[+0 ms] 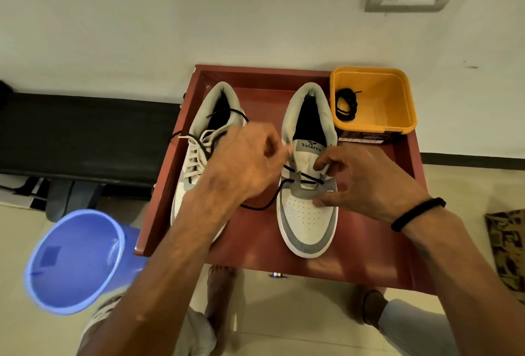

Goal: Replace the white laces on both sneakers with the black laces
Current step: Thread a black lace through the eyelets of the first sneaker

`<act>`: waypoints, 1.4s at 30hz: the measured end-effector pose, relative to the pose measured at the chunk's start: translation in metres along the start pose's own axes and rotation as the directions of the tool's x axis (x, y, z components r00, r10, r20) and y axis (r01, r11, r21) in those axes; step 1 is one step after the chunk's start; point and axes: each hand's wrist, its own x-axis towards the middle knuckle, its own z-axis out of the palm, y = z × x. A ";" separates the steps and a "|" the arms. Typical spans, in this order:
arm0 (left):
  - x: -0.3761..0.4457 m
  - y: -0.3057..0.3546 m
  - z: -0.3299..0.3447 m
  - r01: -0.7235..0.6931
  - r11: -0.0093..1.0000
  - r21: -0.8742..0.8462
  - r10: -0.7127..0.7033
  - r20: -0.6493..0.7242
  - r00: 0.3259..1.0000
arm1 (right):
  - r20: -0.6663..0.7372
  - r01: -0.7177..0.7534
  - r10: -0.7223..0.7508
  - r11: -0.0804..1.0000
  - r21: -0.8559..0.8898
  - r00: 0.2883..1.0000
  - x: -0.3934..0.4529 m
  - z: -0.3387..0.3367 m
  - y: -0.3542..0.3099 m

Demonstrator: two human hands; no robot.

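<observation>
While my left hand (250, 162) curls at frame centre, what its fingers hold I cannot tell; my right hand (366, 182) pinches the grey-and-white leather sneaker (308, 213) half-threaded with thin black lace (305, 178) on the red tabletop (369, 242).

One word reads clearly: "Velarro", in dark letters under a small dark emblem, on the grey tongue label (311, 146) of the right-hand sneaker (308, 185) on the red tray (255, 77). At the tray's far right corner, the dark box (366, 138) under the yellow tub (375, 99) carries print too small to read.
</observation>
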 end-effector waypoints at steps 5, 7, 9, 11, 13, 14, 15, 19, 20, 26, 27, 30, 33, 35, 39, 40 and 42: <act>-0.012 -0.014 0.014 0.033 0.972 0.233 -0.148 0.498 0.855 | 0.021 -0.017 0.016 0.999 0.033 1.000 -0.001 -0.003 0.001; -0.014 -0.010 0.007 -0.005 0.987 0.161 -0.082 0.528 0.845 | 0.075 -0.061 0.048 0.981 0.183 0.996 -0.002 -0.007 -0.007; -0.012 -0.006 -0.002 0.014 0.998 0.069 -0.047 0.511 0.858 | 0.119 -0.098 0.057 0.921 0.377 0.991 -0.004 -0.011 -0.014; -0.013 0.003 -0.011 0.128 0.987 -0.096 -0.073 0.442 0.894 | 0.127 -0.124 0.067 0.845 0.519 0.990 -0.007 -0.015 -0.020; -0.014 0.011 -0.016 0.278 0.885 -0.374 -0.140 0.354 0.925 | 0.161 -0.166 0.081 0.752 0.638 0.984 -0.008 -0.016 -0.025; -0.015 0.017 -0.018 0.337 0.793 -0.507 -0.157 0.365 0.918 | 0.195 -0.199 0.085 0.685 0.701 0.977 -0.009 -0.015 -0.027; -0.015 0.022 -0.020 0.372 0.700 -0.609 -0.134 0.400 0.907 | 0.228 -0.232 0.084 0.597 0.768 0.970 -0.009 -0.013 -0.030; -0.016 0.035 -0.022 0.230 0.667 -0.708 0.111 0.399 0.910 | 0.210 -0.216 0.051 0.272 0.938 0.976 -0.009 -0.008 -0.038; -0.015 0.037 -0.021 0.194 0.682 -0.706 0.132 0.380 0.916 | 0.195 -0.202 0.053 0.239 0.950 0.979 -0.009 -0.008 -0.037; -0.006 0.040 -0.012 -0.131 0.938 -0.322 0.099 -0.114 0.988 | 0.191 -0.191 0.011 0.095 0.977 0.982 -0.007 -0.011 -0.032; -0.005 0.039 -0.012 -0.153 0.965 -0.213 0.113 -0.189 0.975 | 0.194 -0.194 0.014 0.081 0.978 0.981 -0.007 -0.011 -0.032; -0.005 0.041 -0.014 -0.171 0.971 -0.166 0.113 -0.312 0.943 | 0.189 -0.189 0.008 0.023 0.982 0.982 -0.006 -0.010 -0.035; -0.003 0.045 -0.016 -0.175 0.962 -0.209 0.079 -0.398 0.914 | 0.173 -0.175 -0.030 -0.076 0.982 0.984 -0.008 -0.016 -0.034; -0.001 0.041 -0.018 -0.132 0.972 -0.193 0.035 -0.438 0.898 | 0.138 -0.146 -0.050 -0.204 0.968 0.989 -0.010 -0.025 -0.028; 0.002 0.018 -0.025 0.054 0.994 -0.098 -0.090 -0.416 0.905 | 0.012 0.016 0.075 -0.367 0.930 0.997 -0.013 -0.046 -0.007; 0.002 0.011 -0.025 0.098 0.994 -0.044 -0.107 -0.410 0.906 | -0.008 0.059 0.134 -0.384 0.921 0.991 -0.013 -0.051 -0.001; 0.003 -0.001 -0.026 0.106 0.992 0.061 -0.075 -0.379 0.922 | -0.015 0.120 0.267 -0.384 0.916 0.964 -0.014 -0.057 0.010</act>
